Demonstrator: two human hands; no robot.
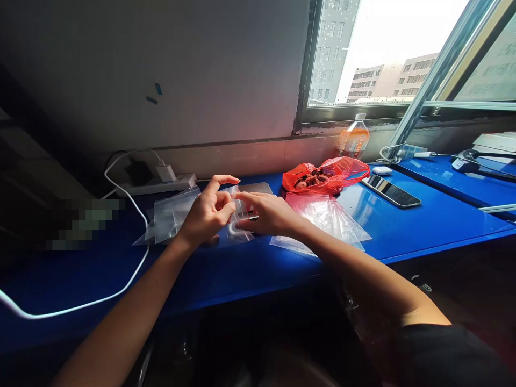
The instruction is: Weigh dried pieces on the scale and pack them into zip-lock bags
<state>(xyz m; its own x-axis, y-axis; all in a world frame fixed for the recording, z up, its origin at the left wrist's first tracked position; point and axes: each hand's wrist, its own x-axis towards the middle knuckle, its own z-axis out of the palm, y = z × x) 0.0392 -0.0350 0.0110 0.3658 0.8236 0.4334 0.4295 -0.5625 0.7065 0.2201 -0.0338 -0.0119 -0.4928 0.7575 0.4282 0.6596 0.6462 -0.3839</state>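
A small clear zip bag is between my two hands, above the blue table. My left hand pinches its upper left part between thumb and curled fingers, the index finger stretched out over the top. From the other side, my right hand grips the bag, fingertips near its upper edge and thumb lower down. Behind my right hand lies a grey flat object, partly hidden. Left of my left hand lie several clear bags. More clear bags are spread out to the right.
A red plastic bag with dark reddish-brown pieces sits behind the right-hand bags. Nearby are a phone, a white case and an orange drink bottle. A white cable crosses the left side from a power strip.
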